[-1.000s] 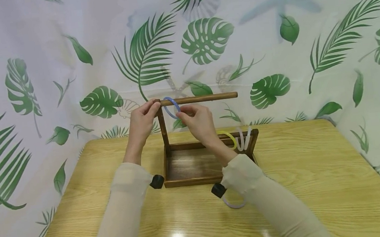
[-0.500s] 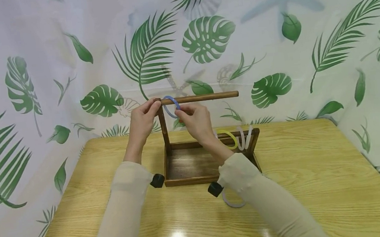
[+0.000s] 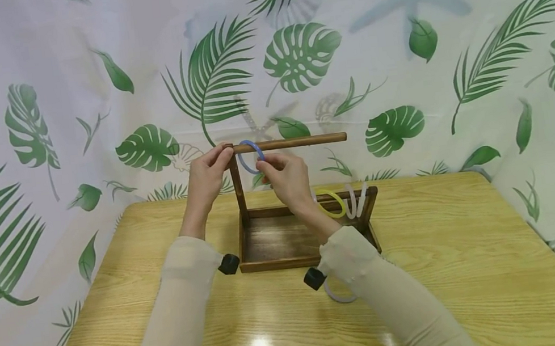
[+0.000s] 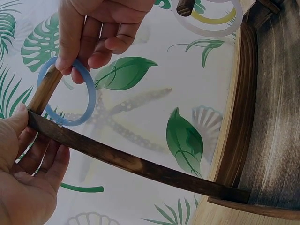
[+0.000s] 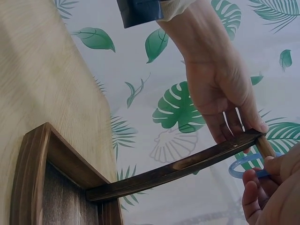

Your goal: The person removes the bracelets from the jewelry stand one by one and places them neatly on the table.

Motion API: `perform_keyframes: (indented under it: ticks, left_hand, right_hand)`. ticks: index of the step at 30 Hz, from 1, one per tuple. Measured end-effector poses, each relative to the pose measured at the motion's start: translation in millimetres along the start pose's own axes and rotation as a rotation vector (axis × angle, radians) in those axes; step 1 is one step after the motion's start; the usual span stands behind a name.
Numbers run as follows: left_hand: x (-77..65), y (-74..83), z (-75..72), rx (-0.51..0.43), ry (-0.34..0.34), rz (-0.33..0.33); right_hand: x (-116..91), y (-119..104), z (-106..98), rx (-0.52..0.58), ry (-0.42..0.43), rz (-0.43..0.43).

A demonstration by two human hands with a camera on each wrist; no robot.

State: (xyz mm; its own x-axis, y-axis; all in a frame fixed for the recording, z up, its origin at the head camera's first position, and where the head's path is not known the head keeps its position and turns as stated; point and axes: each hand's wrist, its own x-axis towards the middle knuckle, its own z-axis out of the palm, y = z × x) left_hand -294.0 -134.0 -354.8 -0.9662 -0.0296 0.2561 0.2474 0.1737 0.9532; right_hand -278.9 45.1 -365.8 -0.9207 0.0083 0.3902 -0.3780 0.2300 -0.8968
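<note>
leafy backdrop [image 3: 305, 58]; fingers [image 4: 70, 37] pinch blue ring [image 4: 92, 93]

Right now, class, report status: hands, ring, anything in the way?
Left hand gripping post top. Right hand pinching blue ring, looped around upper bar. No obstruction visible along it.

Leaf-print pale backdrop [image 3: 266, 77] behind a glossy wood-grain table [image 3: 445, 245]

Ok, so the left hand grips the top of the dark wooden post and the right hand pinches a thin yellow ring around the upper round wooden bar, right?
Not quite: the right hand pinches a thin blue ring, not a yellow one, as the left wrist view shows. The rest stands.
</note>
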Motion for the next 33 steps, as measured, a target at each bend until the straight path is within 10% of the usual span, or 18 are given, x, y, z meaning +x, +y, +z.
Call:
perform_keyframes:
  ticks: [33]
  left_hand:
    - [-0.2, -0.3, 0.4, 0.010, -0.014, 0.016]
  right_hand:
    - [-5.6, -4.2, -35.9, -0.024, -0.047, 0.075]
